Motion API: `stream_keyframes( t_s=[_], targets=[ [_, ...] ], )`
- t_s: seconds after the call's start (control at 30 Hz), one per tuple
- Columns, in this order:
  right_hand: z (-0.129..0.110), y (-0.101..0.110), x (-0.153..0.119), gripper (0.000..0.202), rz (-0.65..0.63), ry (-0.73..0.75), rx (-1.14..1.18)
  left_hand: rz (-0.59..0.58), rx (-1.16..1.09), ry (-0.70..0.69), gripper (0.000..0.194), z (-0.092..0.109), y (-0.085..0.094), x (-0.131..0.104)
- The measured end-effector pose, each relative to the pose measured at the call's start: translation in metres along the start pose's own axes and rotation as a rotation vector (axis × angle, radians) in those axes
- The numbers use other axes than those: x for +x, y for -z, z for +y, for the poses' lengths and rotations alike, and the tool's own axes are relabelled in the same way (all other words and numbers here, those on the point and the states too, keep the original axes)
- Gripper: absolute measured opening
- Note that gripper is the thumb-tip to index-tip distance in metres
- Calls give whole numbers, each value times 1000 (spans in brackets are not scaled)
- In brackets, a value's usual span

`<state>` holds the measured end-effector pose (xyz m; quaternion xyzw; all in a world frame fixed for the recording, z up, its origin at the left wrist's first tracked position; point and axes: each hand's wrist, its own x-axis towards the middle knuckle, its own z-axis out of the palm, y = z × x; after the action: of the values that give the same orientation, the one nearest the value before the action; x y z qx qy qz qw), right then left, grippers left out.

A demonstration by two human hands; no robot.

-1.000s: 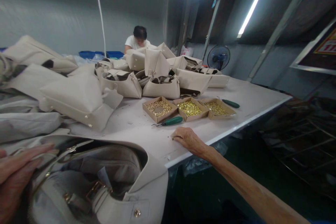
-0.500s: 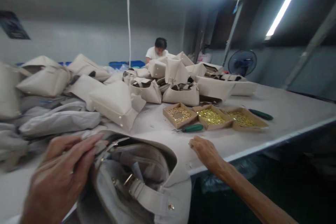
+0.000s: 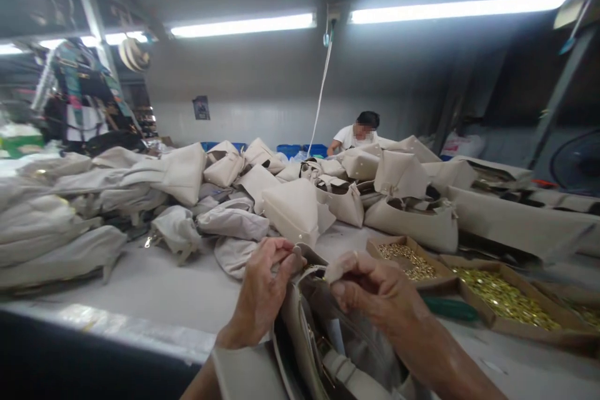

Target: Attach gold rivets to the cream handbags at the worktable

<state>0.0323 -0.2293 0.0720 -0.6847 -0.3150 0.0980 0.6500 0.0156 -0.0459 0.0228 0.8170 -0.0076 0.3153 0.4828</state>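
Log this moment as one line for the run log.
left hand: pinching bag rim | right hand: gripping beige bag opening | beside: green-handled tool, cardboard trays of gold hardware | table: piled bags

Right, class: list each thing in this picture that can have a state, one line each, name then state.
Bag: open, held at its rim.
Left hand: pinching the bag's rim.
Right hand: closed on the bag's rim.
Near box: open, holding gold pieces.
Middle box: open, full of gold pieces.
Screwdriver: lying flat.
Ceiling lights: on.

Two bare forearms, no sleeves, left hand (image 3: 260,290) and right hand (image 3: 375,290) ungloved.
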Motion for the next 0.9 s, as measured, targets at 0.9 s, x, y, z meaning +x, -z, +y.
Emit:
stream_keyframes(
  t_s=[0.9],
  targets=[
    [28, -23, 45, 16, 137, 7, -119, 44, -24, -143, 10, -10, -10, -4]
  ],
)
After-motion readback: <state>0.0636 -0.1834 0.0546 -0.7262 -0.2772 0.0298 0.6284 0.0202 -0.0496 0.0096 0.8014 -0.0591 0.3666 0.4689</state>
